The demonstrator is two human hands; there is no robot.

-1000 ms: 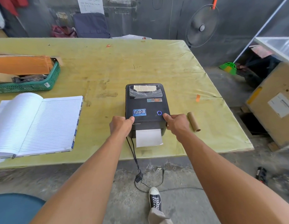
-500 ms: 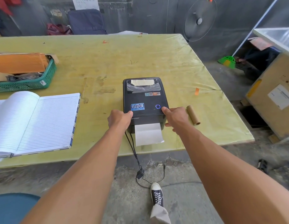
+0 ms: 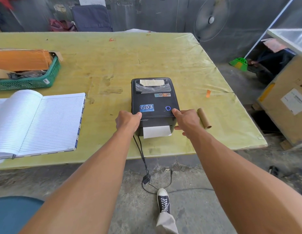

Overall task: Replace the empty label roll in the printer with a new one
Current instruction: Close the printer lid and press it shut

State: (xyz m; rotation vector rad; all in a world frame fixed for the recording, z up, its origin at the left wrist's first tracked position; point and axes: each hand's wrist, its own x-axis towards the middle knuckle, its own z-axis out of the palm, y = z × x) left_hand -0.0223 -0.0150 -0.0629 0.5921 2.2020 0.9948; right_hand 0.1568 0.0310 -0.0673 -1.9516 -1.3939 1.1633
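A black label printer (image 3: pixel 154 100) stands near the table's front edge with its lid down. A white strip of label paper (image 3: pixel 156 131) sticks out of its front slot. My left hand (image 3: pixel 127 121) grips the printer's front left corner, thumb on the lid. My right hand (image 3: pixel 185 121) holds the front right corner, thumb beside the blue ring button (image 3: pixel 168 108). An empty brown cardboard core (image 3: pixel 204 118) lies on the table just right of my right hand, not touched.
An open lined notebook (image 3: pixel 37 120) lies at the left, with a green basket (image 3: pixel 28 82) of cardboard behind it. The printer's black cable (image 3: pixel 141 152) drops over the table edge (image 3: pixel 163 156) to the floor. A cardboard box (image 3: pixel 286 102) and a fan (image 3: pixel 211 19) stand to the right.
Both hands stay on the printer's front corners. The view has shifted slightly, and the label strip looks much the same.
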